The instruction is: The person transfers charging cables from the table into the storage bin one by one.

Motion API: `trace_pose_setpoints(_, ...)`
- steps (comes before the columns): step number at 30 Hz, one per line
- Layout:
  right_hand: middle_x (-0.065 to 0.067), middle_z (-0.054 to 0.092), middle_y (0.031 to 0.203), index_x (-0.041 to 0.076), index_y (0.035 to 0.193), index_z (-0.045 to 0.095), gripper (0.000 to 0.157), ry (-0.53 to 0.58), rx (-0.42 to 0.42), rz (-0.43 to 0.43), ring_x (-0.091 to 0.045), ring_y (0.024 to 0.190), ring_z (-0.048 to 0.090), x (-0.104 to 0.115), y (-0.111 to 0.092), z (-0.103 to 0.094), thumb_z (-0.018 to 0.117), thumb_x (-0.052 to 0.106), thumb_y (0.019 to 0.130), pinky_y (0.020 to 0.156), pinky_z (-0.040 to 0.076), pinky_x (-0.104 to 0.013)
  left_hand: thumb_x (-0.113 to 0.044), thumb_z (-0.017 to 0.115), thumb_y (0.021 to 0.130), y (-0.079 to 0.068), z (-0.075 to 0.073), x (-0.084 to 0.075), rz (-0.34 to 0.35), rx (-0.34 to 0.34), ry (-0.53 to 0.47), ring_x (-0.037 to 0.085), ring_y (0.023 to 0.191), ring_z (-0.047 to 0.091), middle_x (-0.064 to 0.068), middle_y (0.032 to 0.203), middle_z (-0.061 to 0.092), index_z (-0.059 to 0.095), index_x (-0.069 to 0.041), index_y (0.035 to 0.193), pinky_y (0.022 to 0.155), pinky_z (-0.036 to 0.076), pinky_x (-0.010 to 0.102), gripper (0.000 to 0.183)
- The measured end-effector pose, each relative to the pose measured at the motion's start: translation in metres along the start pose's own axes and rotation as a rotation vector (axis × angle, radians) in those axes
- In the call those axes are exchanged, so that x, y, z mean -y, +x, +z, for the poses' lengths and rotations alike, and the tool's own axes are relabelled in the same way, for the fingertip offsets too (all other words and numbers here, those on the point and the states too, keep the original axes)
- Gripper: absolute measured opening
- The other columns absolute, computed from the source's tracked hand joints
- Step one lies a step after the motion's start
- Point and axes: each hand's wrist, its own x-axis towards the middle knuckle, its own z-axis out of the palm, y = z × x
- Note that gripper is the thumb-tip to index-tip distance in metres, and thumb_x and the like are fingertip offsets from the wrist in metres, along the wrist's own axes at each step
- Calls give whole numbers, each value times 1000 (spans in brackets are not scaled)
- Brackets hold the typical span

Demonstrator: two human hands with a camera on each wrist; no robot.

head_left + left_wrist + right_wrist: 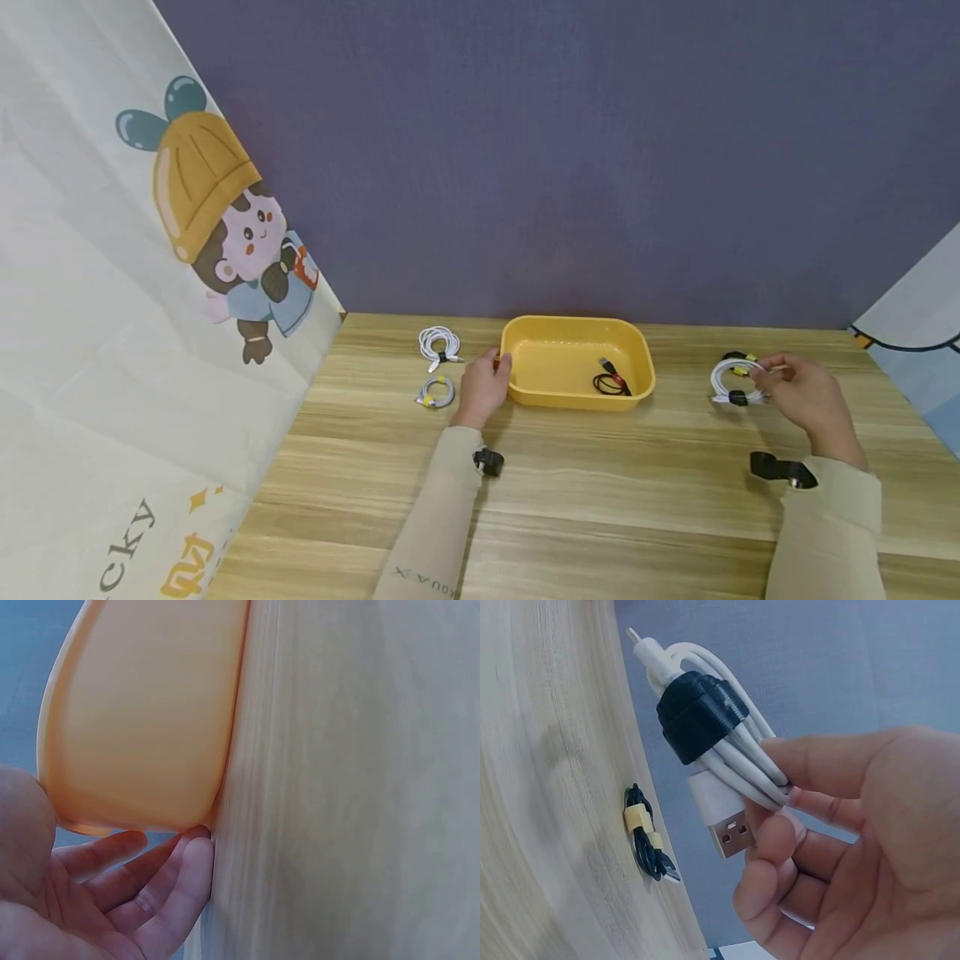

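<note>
Right grip (813, 396) on white cable (739, 776)

Free tabletop (682, 387) is stretching between tray (555, 367) and white cable (735, 761); the tray's right wall (650, 362) is blocking low passage.

Left arm (437, 517) stretched forward, fingers (187, 885) of left hand (483, 388) bent, thumb set apart. Right arm (828, 533) likewise stretched; right hand (813, 400) turned inward, fingers bent in pinch.
</note>
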Motion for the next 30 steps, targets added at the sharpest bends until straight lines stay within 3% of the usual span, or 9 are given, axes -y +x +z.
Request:
trace_pose_setpoints(6,-34,64,115,-2,127,60,49,-2,-26,-9,-31,83,62,6,-10,3,50,41,106,56,43,-32,-31,50,106,-3,-3,3,8,2,-3,32,97,72,11,108,77,67,-10,131,86,56,48,37)
trace_pose_setpoints(15,-27,68,103,-2,122,60,45,7,-51,-8,-25,76,60,14,-25,9,52,39,105,56,43,-32,-32,50,106,-9,-9,6,18,16,-19,32,96,71,11,107,76,67,-10,131,86,56,49,37)
trace_pose_setpoints(30,-17,73,91,-1,123,60,45,29,-60,-40,-14,69,58,21,-23,12,52,39,105,55,42,-31,-32,50,106,-8,-8,8,15,20,-16,32,97,71,10,108,76,67,-10,132,87,55,48,38)
